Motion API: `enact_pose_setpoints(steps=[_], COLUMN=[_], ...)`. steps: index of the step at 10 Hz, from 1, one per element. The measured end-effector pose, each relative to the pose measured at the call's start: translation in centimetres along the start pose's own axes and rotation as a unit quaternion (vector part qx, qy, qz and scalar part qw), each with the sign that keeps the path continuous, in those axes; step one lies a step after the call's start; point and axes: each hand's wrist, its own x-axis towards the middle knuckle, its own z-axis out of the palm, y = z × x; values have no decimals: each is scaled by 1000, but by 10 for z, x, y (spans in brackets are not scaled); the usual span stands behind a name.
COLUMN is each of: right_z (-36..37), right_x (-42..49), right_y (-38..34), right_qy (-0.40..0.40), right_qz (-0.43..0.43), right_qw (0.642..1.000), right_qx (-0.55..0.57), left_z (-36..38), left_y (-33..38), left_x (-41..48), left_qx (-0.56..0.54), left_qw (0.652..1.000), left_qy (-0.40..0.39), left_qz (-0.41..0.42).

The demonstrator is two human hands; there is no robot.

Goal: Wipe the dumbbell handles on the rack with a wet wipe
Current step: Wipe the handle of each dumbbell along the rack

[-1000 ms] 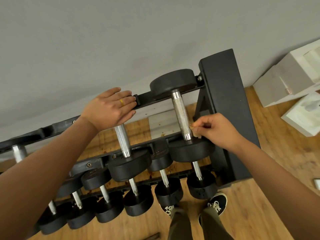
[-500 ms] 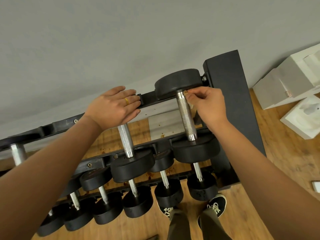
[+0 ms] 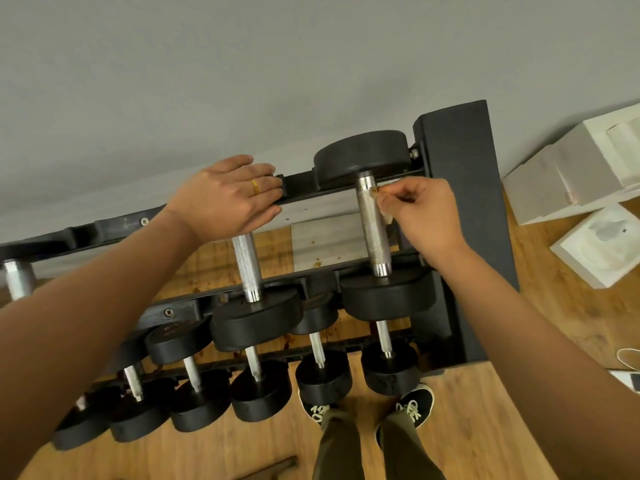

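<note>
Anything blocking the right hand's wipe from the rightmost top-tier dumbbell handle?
Nothing visible. The right hand pinches the wipe right against the handle at its far end, just below the weight head. The left hand rests on the rack's back rail, off to the side.

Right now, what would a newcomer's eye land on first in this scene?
First, the right hand pinching a small wet wipe against the upper end of the knurled steel dumbbell handle at the right end of the rack. Next, the left hand, wearing a gold ring, rests flat on its back rail, above rows of black dumbbells. White foam blocks sit on the wooden floor at far right.
</note>
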Motion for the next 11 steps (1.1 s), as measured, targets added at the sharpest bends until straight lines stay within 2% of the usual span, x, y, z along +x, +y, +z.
enact_pose_setpoints(steps=[2,3,5,7,8,9,10,11], right_z=[-22,-23,-13,-31,-28,-19,-5,1], right_x=[-47,-41,-9,-49,-39,-15,5,11], right_y=[22,23,8,25,18,4,-7,-9], right_qy=[-102,-106,-52,-171,-142,-47,3,16], right_qz=[62,50,40,57,43,43,32,16], right_qw=[991,991,998,978,986,997,998,999], right_qx=[-57,-66,-8,-106,-74,38,51,34], left_z=[-1,-1,-1,-3,-3,-3,-2,-3], left_y=[0,-1,1,1,1,1,2,1], left_x=[-1,0,0,1,1,1,1,1], left_qx=[6,7,11,11,13,15,10,9], left_qw=[1000,1000,1000,1000,1000,1000,1000,1000], left_qy=[12,12,7,0,1,1,-5,1], left_qz=[0,5,3,1,3,3,4,5])
